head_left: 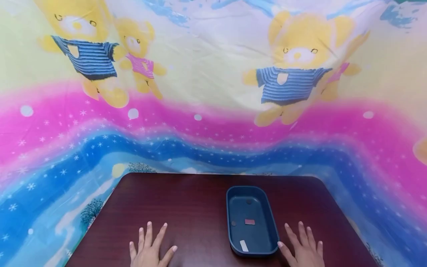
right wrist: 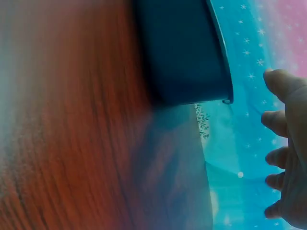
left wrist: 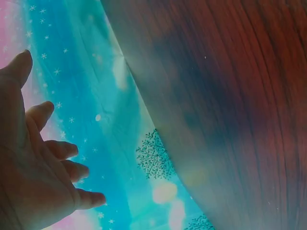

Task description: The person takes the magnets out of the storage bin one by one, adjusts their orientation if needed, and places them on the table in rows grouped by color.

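My left hand (head_left: 149,249) is over the front left of the dark wooden table with its fingers spread, holding nothing. In the left wrist view the same hand (left wrist: 36,158) shows its palm side, with table surface beyond it. My right hand (head_left: 302,246) is also spread and holds nothing; its thumb tip is right at the near right rim of a dark blue oblong tray (head_left: 277,231). Inside the tray lie a small pink-red rectangle (head_left: 250,222), a white strip (head_left: 244,246) and two small dark round pieces (head_left: 249,202). From the right wrist, the tray's outer wall (right wrist: 187,57) shows.
The reddish-brown table (head_left: 180,200) has rounded far corners. Behind it and along both sides hangs a cloth (head_left: 207,137) printed with bears, snowflakes and pink and blue bands.
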`<state>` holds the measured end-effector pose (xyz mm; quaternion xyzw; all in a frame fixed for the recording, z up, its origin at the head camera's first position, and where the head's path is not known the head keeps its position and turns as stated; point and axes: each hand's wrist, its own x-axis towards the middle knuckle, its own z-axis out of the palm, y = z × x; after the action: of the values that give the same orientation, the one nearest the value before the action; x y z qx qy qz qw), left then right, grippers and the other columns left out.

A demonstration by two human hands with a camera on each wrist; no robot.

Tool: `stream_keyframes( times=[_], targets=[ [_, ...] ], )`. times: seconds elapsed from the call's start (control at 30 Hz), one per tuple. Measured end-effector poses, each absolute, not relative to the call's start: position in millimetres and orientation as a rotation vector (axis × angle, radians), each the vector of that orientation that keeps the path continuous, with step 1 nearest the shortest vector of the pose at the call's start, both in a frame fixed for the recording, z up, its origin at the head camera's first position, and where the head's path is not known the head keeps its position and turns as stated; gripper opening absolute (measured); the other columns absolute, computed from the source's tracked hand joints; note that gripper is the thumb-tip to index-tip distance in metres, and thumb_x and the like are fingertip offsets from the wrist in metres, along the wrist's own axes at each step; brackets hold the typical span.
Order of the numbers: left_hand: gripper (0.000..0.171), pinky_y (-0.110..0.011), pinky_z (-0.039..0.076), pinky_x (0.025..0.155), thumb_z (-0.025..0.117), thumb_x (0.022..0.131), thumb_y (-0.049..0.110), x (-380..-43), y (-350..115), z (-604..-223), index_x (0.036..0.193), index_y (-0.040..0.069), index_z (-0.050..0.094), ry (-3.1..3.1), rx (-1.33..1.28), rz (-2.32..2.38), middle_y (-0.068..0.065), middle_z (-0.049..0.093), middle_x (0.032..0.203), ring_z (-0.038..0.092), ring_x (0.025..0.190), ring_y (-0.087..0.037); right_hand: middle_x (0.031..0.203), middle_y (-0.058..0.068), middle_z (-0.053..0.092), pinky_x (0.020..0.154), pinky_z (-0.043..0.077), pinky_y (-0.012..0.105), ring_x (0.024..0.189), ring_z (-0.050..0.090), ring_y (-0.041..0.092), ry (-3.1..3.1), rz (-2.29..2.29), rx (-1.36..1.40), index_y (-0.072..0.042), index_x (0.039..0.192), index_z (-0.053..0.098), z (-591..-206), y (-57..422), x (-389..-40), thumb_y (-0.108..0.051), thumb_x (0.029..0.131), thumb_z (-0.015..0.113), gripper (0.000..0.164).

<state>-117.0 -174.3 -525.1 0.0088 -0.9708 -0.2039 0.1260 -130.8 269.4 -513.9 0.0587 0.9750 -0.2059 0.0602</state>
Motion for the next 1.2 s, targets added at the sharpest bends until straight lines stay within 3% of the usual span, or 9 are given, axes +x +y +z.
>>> stream_keyframes(
  times=[0.1,0.17,0.23,0.3,0.43,0.6,0.87,1.2],
  targets=[
    [0.07,-0.069,0.012,0.094,0.054,0.081,0.065,-114.8,-172.3,-523.8,0.134,0.02,0.05,-2.825,0.02,-0.594,-0.026,0.027,0.144,0.016,0.133,-0.045,0.139,0.037,0.023,0.089,0.02,0.071,0.122,0.024,0.056,2.942,-0.576,0.19,-0.008,0.14,0.041,-512.6,270.6,-132.3,-0.074,0.081,0.039,0.09],
    [0.061,-0.066,0.021,0.092,0.059,0.082,0.057,-113.5,-171.0,-521.1,0.127,0.016,0.057,-2.827,0.004,-0.574,-0.025,0.037,0.138,0.031,0.127,-0.044,0.129,0.034,0.041,0.081,0.035,0.065,0.113,0.041,0.053,2.94,-0.565,0.197,-0.008,0.135,0.049,-511.7,271.8,-132.6,-0.075,0.078,0.043,0.088],
    [0.049,-0.061,0.032,0.088,0.064,0.082,0.047,-112.3,-169.9,-517.2,0.118,0.013,0.063,-2.833,-0.008,-0.545,-0.021,0.05,0.127,0.047,0.115,-0.041,0.119,0.027,0.053,0.074,0.042,0.058,0.104,0.051,0.047,2.919,-0.588,0.21,-0.008,0.129,0.056,-510.7,273.0,-132.2,-0.076,0.076,0.045,0.086],
    [0.038,-0.057,0.039,0.081,0.066,0.082,0.038,-110.8,-169.0,-514.2,0.108,0.011,0.067,-2.83,-0.018,-0.516,-0.017,0.059,0.115,0.056,0.102,-0.037,0.112,0.02,0.059,0.073,0.044,0.054,0.101,0.055,0.041,2.902,-0.616,0.223,-0.008,0.124,0.06,-510.8,273.2,-130.9,-0.075,0.075,0.048,0.084],
    [0.032,-0.055,0.042,0.076,0.069,0.08,0.032,-108.2,-168.2,-514.7,0.104,0.011,0.068,-2.833,-0.01,-0.551,-0.015,0.062,0.108,0.059,0.095,-0.035,0.111,0.019,0.061,0.073,0.045,0.052,0.1,0.056,0.04,2.881,-0.643,0.246,-0.006,0.121,0.061,-513.3,272.9,-129.2,-0.074,0.076,0.05,0.082],
    [0.039,-0.056,0.044,0.073,0.071,0.077,0.035,-104.9,-165.5,-515.7,0.107,0.011,0.067,-2.857,0.0,-0.63,-0.018,0.06,0.112,0.058,0.095,-0.039,0.113,0.02,0.06,0.076,0.045,0.052,0.101,0.055,0.04,2.932,-0.739,0.257,-0.008,0.121,0.062,-513.3,269.7,-122.9,-0.066,0.078,0.057,0.073],
    [0.054,-0.058,0.046,0.068,0.073,0.074,0.041,-108.4,-135.2,-507.8,0.119,0.013,0.061,-2.74,-0.142,-0.837,-0.019,0.058,0.114,0.059,0.094,-0.04,0.119,0.026,0.054,0.082,0.042,0.054,0.107,0.052,0.043,3.121,-1.025,0.203,-0.003,0.126,0.057,-514.6,244.7,-122.2,-0.034,0.086,0.065,0.051],
    [0.06,-0.057,0.047,0.067,0.075,0.073,0.039,-115.2,-106.6,-513.0,0.125,0.013,0.056,-2.686,-0.266,-0.953,-0.019,0.056,0.118,0.06,0.09,-0.041,0.12,0.027,0.052,0.063,0.049,0.033,0.098,0.056,0.035,3.106,-1.291,0.38,-0.003,0.128,0.055,-536.1,228.7,-128.2,-0.019,0.082,0.069,0.05]
  ],
)
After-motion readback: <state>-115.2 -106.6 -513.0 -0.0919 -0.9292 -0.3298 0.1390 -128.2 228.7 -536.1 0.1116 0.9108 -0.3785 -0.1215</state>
